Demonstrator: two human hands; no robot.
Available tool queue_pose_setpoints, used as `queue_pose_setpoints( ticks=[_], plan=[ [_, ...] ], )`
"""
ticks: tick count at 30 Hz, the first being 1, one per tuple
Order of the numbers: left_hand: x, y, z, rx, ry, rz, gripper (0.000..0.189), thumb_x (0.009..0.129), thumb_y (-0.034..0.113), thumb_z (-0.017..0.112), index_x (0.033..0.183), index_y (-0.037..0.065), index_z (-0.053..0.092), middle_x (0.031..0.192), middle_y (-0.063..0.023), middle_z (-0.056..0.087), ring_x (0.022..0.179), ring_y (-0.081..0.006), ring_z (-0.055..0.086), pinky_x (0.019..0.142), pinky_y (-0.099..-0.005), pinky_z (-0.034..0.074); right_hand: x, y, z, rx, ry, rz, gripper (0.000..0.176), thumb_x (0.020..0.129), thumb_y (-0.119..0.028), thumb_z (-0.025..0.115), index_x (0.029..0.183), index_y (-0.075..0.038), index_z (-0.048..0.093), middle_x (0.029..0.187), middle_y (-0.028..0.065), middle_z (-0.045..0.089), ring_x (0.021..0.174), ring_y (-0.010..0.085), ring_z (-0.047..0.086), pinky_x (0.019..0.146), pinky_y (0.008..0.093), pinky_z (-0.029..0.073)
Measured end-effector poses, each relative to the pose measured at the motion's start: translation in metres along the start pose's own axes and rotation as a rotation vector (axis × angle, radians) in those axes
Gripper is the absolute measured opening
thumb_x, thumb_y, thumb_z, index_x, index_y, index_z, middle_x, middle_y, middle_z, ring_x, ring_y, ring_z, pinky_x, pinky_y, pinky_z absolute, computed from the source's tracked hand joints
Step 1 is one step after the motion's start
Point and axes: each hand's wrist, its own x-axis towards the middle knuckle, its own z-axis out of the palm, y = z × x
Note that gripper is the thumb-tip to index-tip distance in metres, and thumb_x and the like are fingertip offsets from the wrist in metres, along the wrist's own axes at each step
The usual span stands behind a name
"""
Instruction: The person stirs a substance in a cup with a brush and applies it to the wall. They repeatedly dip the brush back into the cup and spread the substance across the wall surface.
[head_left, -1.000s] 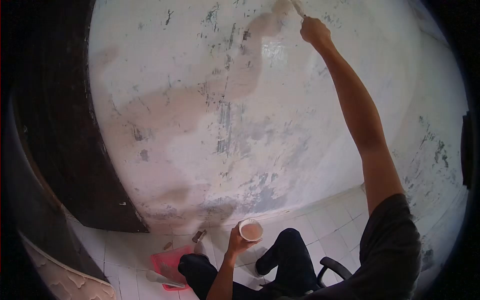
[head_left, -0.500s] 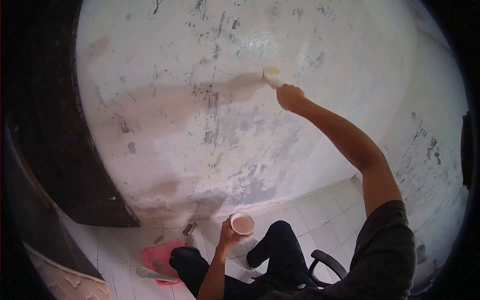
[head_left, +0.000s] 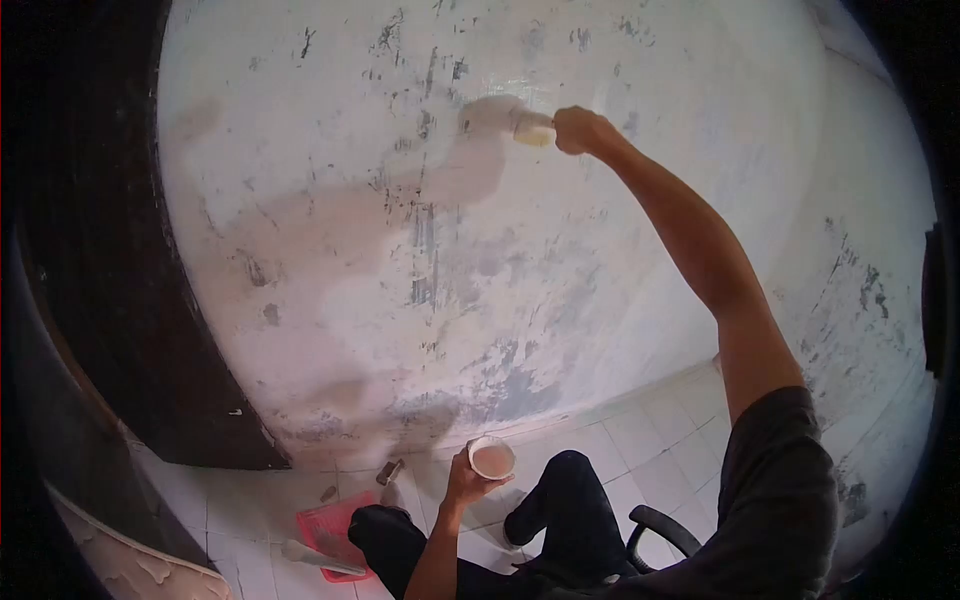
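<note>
**Brush on the wall, cup held low**

I see the pale, flat paintbrush [head_left: 530,128] pressed against the scuffed white wall [head_left: 600,300], high up near its middle. Its bristles sit at the edge of a wet pinkish-beige patch. The right hand [head_left: 583,130] is clamped round the handle, arm stretched up. The left hand [head_left: 466,482] is far below it, wrapped round a small round white cup of pinkish paint [head_left: 491,458] held upright above the dark-trousered knees. On the white tiled floor [head_left: 650,440], left of the knees, lies a pink plastic tray [head_left: 335,520] with a white-handled tool [head_left: 310,555] across it. A dark wooden door [head_left: 120,250] stands left of the wall.
</note>
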Motion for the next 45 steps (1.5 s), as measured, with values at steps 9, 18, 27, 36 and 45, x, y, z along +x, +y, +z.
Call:
queue_pose_setpoints(
  ticks=[9,18,27,36,45],
  plan=[
    [-0.002,-0.018,0.004,0.055,0.035,0.031,0.069,0.054,0.027,0.093,0.109,0.002,0.058,0.097,-0.0130,0.068,0.089,-0.0264,0.068,0.081,-0.0368,0.055,0.038,0.018,-0.053,0.102,0.302,0.098,0.027,0.079,-0.004,0.056,0.103,-0.001,0.067,0.104,0.0172,0.068,0.096,0.0350,0.067,0.078,0.0438,0.055],
    [0.000,-0.012,0.007,0.039,0.030,0.019,0.070,0.054,0.024,0.093,0.111,0.002,0.058,0.099,-0.0122,0.069,0.091,-0.0233,0.068,0.082,-0.0354,0.054,0.030,0.018,-0.087,0.157,0.521,0.157,0.026,0.083,-0.007,0.051,0.101,-0.002,0.069,0.107,0.0159,0.068,0.099,0.0347,0.066,0.080,0.0431,0.054],
    [-0.003,-0.012,0.004,0.070,0.014,-0.004,0.068,0.055,0.023,0.092,0.110,0.002,0.059,0.100,-0.0114,0.069,0.091,-0.0226,0.068,0.083,-0.0353,0.054,0.013,-0.013,-0.006,0.101,0.121,0.082,0.029,0.084,-0.006,0.053,0.108,-0.003,0.068,0.117,0.0149,0.065,0.108,0.0326,0.063,0.084,0.0404,0.052],
    [-0.006,-0.021,0.009,0.080,-0.009,0.020,0.070,0.053,0.023,0.093,0.110,0.002,0.059,0.099,-0.0119,0.068,0.091,-0.0234,0.068,0.082,-0.0344,0.054,-0.021,-0.029,0.057,-0.191,-0.388,-0.224,0.030,0.072,-0.001,0.051,0.096,0.003,0.068,0.095,0.0187,0.069,0.087,0.0335,0.067,0.069,0.0415,0.053],
    [-0.003,-0.022,0.010,0.050,0.005,0.032,0.070,0.054,0.028,0.093,0.110,0.002,0.059,0.099,-0.0134,0.068,0.090,-0.0260,0.068,0.081,-0.0362,0.054,-0.016,-0.001,0.002,-0.054,-0.174,-0.193,0.028,0.067,0.000,0.050,0.089,0.009,0.067,0.092,0.0243,0.067,0.082,0.0370,0.066,0.064,0.0460,0.051]
  ],
)
